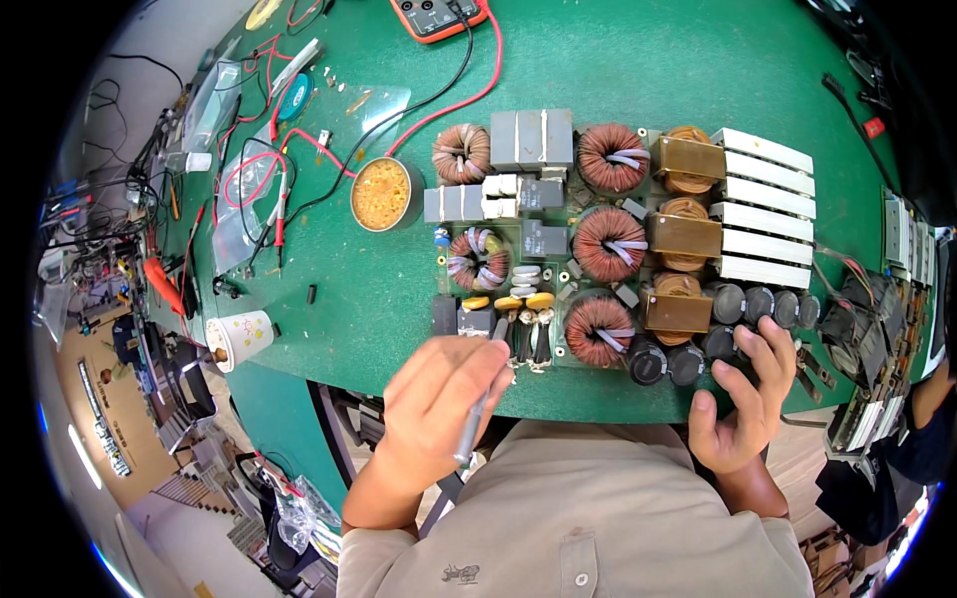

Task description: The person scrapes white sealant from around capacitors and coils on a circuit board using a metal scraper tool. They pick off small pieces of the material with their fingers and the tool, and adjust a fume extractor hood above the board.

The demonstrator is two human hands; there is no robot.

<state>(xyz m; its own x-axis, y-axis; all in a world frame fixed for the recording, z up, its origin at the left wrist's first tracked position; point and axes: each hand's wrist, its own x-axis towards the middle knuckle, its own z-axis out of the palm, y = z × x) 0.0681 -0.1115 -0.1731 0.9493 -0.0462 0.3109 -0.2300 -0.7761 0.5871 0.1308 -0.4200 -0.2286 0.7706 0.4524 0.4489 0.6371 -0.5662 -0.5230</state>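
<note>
A large circuit board (508,239) lies near the table's front edge, crowded with parts. My left hand (439,399) is closed round a slim grey pen-like tool (473,431), its tip at the board's front left, by black-sleeved leads with white blobs (530,337) and yellow disc parts (539,300). The tool's exact kind is unclear. My right hand (743,409) is open, fingers bent and apart, at the black round capacitors (686,365) on the front right; fingertips seem to touch them. Copper-wound ring coils (609,244), brown-wrapped transformers (684,234) and white finned heat sinks (766,209) fill the rest.
On the green table (399,309) stand a tin of amber solid (382,193) and a tipped paper cup (240,338). An orange multimeter (434,15) with red and black leads sits at the back. Another board assembly (867,329) stands at the right.
</note>
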